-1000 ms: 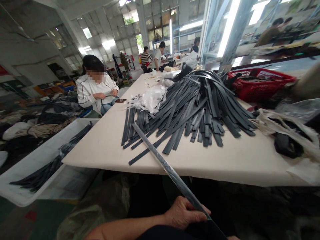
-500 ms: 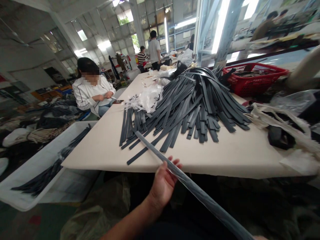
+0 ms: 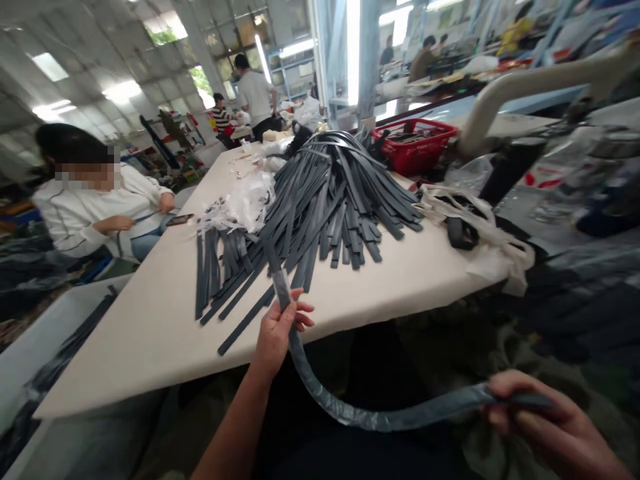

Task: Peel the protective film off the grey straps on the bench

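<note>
A long dark grey strip point(image 3: 370, 419), covered over much of its length by a clear plastic sleeve, sags in a curve between my two hands. My left hand point(image 3: 283, 327) pinches it near the table's front edge, thumb on top, other fingers partly spread. At the lower right, my right hand point(image 3: 545, 410) is closed around the other end, with a bare dark tip showing along the palm. Beyond my left hand, the sleeved end points at a large heap of similar dark strips point(image 3: 320, 193) on the cream table point(image 3: 360, 293).
Crumpled clear plastic point(image 3: 250, 200) lies left of the heap. Behind it stands a red basket point(image 3: 415, 147). A white plastic bag point(image 3: 470, 207) lies at the table's right. A person in white point(image 3: 95, 207) sits at the left, near a pale bin point(image 3: 30, 347) with dark strips.
The view has turned right. My right hand has come into view holding the strip's end, and the strip, straight before, now bends into a curve. My left hand still holds it.
</note>
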The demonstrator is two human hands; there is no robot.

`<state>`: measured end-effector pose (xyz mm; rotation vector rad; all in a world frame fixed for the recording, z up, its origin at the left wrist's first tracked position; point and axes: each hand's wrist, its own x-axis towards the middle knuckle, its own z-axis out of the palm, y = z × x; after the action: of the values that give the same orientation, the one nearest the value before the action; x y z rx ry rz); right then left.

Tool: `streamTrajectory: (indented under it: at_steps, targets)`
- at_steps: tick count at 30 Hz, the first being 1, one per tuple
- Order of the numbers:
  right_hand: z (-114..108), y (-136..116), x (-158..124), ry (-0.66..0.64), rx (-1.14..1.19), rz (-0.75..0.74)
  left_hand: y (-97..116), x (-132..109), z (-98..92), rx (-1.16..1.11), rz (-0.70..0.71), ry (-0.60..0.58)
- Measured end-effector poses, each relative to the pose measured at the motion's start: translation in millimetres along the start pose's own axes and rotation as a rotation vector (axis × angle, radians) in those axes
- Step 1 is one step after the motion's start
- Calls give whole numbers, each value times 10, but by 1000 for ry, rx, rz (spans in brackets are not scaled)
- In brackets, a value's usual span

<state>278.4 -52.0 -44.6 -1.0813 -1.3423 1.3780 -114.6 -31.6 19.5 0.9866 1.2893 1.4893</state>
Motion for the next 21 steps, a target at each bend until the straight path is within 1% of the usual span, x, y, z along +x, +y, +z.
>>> streamTrajectory:
  at_steps: [1, 3, 4, 5, 7, 9, 11, 13, 14, 16, 18, 19, 21]
  targets:
    - [94, -190, 98, -85, -69, -58, -41, -26, 91, 17, -50, -91]
    - [287, -529, 331, -186, -292, -211, -124, -62, 259, 54, -131, -268]
    - [374, -658, 455, -231, -337, -285, -165, -72, 334, 70, -159, -349]
    - [452, -753, 574, -251, -323, -329, -203, -77, 404, 84, -181, -420]
    - [579, -849, 776, -279, -231, -348, -267, -82, 527, 118, -223, -547]
    - [682, -861, 917, -303, -99, -313, -304, -85, 627, 153, -262, -663]
    - [768, -846, 1001, -305, 16, -268, -318, -85, 701, 171, -288, -755]
    - [840, -837, 1044, -293, 61, -259, -319, -71, 757, 159, -295, -792]
    - [872, -835, 1055, -281, 42, -278, -319, -58, 785, 141, -285, -785]
    - [928, -827, 1067, -208, -45, -347, -324, -25, 854, 96, -210, -733]
    - [982, -805, 1068, -110, -123, -403, -334, 4, 953, 49, -99, -659]
    - [1008, -789, 1064, -69, -138, -411, -340, 10, 1014, 35, -61, -619]
    - [1048, -757, 1046, -47, -124, -386, -350, -1, 1138, 39, -48, -551]
